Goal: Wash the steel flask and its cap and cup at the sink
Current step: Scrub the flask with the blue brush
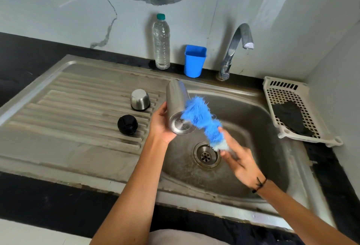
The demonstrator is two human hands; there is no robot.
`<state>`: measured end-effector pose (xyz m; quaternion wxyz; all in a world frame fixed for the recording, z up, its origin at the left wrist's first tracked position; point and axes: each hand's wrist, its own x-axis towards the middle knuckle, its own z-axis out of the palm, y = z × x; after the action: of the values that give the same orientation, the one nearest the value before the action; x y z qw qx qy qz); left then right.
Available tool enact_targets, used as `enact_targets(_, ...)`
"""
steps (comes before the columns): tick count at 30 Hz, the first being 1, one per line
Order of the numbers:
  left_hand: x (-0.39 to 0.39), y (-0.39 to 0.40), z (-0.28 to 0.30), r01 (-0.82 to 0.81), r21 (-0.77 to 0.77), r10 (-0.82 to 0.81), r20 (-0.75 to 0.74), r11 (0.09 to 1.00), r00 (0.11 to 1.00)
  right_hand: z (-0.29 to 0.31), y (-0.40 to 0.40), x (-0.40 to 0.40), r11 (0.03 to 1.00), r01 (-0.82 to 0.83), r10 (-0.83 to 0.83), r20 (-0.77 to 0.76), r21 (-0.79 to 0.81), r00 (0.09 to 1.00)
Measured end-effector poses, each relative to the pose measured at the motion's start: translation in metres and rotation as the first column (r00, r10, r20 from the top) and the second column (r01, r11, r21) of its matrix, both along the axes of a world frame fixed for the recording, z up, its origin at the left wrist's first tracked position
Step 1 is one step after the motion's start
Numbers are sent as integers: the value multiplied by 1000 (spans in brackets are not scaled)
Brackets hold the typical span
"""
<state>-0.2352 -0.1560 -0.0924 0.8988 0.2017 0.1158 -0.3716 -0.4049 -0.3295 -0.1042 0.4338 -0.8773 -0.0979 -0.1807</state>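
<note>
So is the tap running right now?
Off, it seems: no stream falls from the curved steel tap into the steel sink.

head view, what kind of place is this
Likely a home kitchen sink area: a stainless steel sink with ribbed drainboard, a curved chrome tap, and a white plastic drying basket.
</note>
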Motion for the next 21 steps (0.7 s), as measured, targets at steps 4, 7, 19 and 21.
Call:
enact_targets(4, -5, -4, -3, 108, 11, -109, 55, 994, 993, -14, 6, 6, 999, 1, -2, -36, -32, 999)
enact_targets(7, -5, -6, -2, 141, -31, -135, 144, 990, 980, -17, 1, 24, 985, 172, -174, -104, -36, 979)
enact_targets(19, -2, 4, -4, 152, 177, -172, 101, 972, 980, 6, -4, 6, 960, -125, 138, 34, -249, 990)
enact_targets(21, -5, 0, -5, 170, 195, -203, 165, 966, 965, 4, -8, 19, 965, -52, 49, -16, -258, 999)
